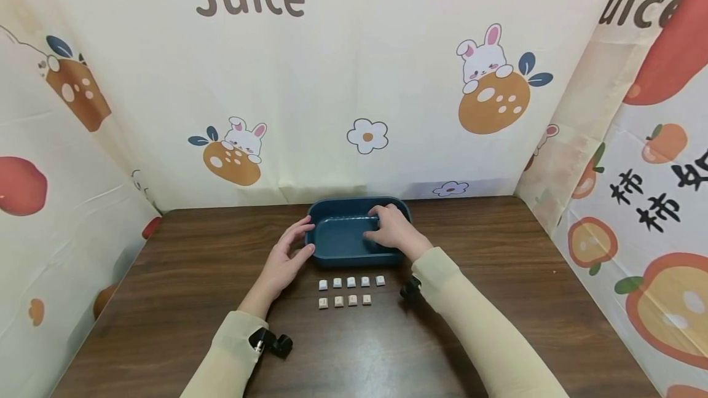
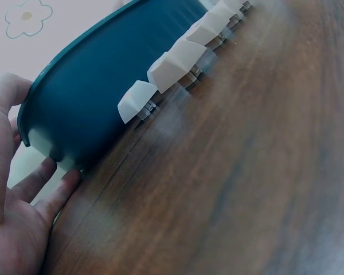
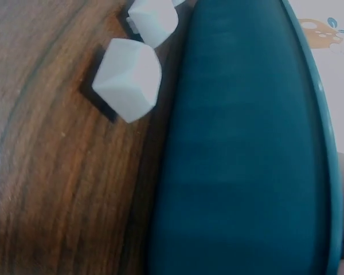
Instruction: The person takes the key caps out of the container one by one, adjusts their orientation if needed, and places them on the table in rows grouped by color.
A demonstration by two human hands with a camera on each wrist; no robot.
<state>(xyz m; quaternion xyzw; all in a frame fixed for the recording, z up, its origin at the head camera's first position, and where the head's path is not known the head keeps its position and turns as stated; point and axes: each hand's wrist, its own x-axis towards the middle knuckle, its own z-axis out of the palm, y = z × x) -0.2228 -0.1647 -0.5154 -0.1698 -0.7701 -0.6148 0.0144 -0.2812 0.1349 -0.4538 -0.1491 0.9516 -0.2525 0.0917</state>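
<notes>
A deep blue rectangular tray (image 1: pixel 354 261) with rounded corners sits near the back of the table. My left hand (image 1: pixel 280 266) rests against its left end, thumb and fingers spread. In the left wrist view, this hand's fingers (image 2: pixel 60 189) reach along the tray's end wall near the tabletop. My right hand (image 1: pixel 394 230) dips into the tray's right part, thumb and forefinger apart, with nothing visible between them; its other fingertips are hidden. In front of the tray, several white keycaps (image 1: pixel 351 282) form one row, and several cream keycaps (image 1: pixel 353 301) form another closer in.
The dark wooden table (image 1: pixel 182 300) meets a printed cloth backdrop (image 1: pixel 310 109) just behind the tray. More printed cloth hangs at both sides. A black wrist camera (image 1: pixel 271 343) sits on the left sleeve, and another black device (image 1: pixel 410 288) is at the right wrist.
</notes>
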